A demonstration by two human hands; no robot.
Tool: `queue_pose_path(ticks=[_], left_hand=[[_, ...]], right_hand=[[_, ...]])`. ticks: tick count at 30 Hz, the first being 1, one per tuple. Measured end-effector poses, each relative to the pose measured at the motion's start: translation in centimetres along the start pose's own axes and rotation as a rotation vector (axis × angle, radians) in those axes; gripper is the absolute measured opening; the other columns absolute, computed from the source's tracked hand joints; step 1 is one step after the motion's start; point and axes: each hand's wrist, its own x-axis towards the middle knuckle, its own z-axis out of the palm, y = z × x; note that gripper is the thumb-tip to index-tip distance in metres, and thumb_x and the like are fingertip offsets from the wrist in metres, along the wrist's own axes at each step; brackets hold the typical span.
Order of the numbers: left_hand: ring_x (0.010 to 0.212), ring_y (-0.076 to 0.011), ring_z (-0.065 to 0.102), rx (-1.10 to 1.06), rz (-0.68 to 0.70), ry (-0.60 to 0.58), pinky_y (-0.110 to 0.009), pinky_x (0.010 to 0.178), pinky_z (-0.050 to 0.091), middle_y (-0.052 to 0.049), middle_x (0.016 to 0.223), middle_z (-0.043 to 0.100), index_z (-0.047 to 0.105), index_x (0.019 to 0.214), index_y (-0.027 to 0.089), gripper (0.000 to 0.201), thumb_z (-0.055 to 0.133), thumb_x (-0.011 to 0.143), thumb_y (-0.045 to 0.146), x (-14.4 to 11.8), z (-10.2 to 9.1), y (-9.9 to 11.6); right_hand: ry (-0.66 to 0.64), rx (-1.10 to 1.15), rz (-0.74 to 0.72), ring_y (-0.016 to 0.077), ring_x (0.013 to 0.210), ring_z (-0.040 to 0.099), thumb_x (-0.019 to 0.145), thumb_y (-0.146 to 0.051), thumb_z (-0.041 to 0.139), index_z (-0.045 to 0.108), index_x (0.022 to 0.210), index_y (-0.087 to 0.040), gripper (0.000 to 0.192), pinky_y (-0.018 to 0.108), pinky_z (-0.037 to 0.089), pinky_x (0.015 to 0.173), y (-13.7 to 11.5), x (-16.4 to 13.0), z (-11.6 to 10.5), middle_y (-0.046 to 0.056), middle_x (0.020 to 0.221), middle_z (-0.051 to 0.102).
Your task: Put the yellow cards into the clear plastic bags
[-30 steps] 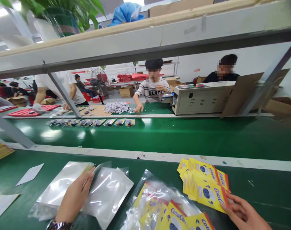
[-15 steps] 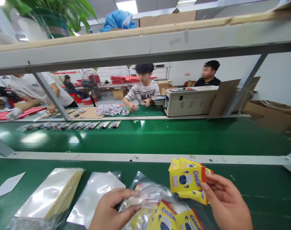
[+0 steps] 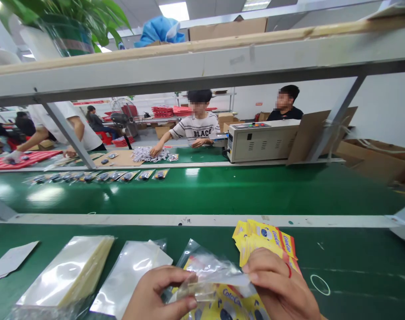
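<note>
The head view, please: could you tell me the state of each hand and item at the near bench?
left hand: pinching the clear bag
right hand: gripping the same bag
clear bag: held up between both hands
yellow cards: fanned, flat on the bench
bag stack: lying flat, untouched

Near bench: stack of clear bags [image 3: 67,271] lying at the left, a paper slip [image 3: 10,260] lying further left of it, a single clear bag [image 3: 130,275] lying just right of the stack. Fan of printed cards [image 3: 265,238] lying right of centre, behind the right hand [image 3: 282,291]. Left hand [image 3: 158,295] sitting left of the right hand, a clear pouch [image 3: 210,273] stretching between them, over more printed cards [image 3: 230,304]. Conveyor belt [image 3: 238,189] running behind the bench; row of packed pouches [image 3: 98,176] lying on its far left. Sealing machine [image 3: 262,140] standing behind the belt.
</note>
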Motion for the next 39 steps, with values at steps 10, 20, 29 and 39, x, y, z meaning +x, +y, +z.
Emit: queue_pose_path(ticks=[10,20,29,39], left_hand=[[0.076,-0.0216,0.076,-0.021,-0.029,-0.011,-0.028,0.069,0.062,-0.004,0.083,0.081,0.079,0.091,0.031,0.024,0.080,0.068,0.035,0.3,0.0,0.1],[0.085,-0.0253,0.076,-0.228,-0.011,-0.045,-0.035,0.074,0.063,-0.007,0.098,0.080,0.075,0.106,0.034,0.052,0.066,0.068,0.068,0.3,0.0,0.3],[0.092,-0.0214,0.073,0.292,0.128,0.163,-0.028,0.079,0.060,-0.005,0.099,0.077,0.071,0.103,0.028,0.026,0.060,0.086,0.045,-1.1,1.5,-2.1],[0.092,-0.0211,0.073,0.642,0.768,-0.077,-0.029,0.074,0.059,-0.002,0.102,0.078,0.067,0.104,0.030,0.039,0.050,0.086,0.060,-1.8,8.1,-7.5]], right_hand=[[-0.160,0.046,0.030,0.0158,0.070,0.063,0.091,-0.005,0.044,0.056,0.114,-0.024,0.033,0.030,0.056,0.064,0.4,0.2,0.5,0.004,0.081,0.066],[-0.439,0.070,0.403,0.0149,0.073,0.068,0.092,-0.023,0.053,0.064,0.093,-0.023,0.011,0.024,0.056,0.065,0.1,-1.7,3.2,0.003,0.082,0.071],[-0.442,-0.156,0.742,0.0296,0.103,0.069,0.082,-0.038,0.066,0.053,0.127,-0.022,0.049,0.040,0.060,0.081,-0.1,-8.2,3.3,0.013,0.119,0.069],[-0.862,-0.596,0.429,0.0312,0.112,0.064,0.077,-0.035,0.073,0.057,0.132,-0.029,0.058,0.041,0.060,0.087,-1.0,-16.2,-7.1,0.006,0.131,0.061]])
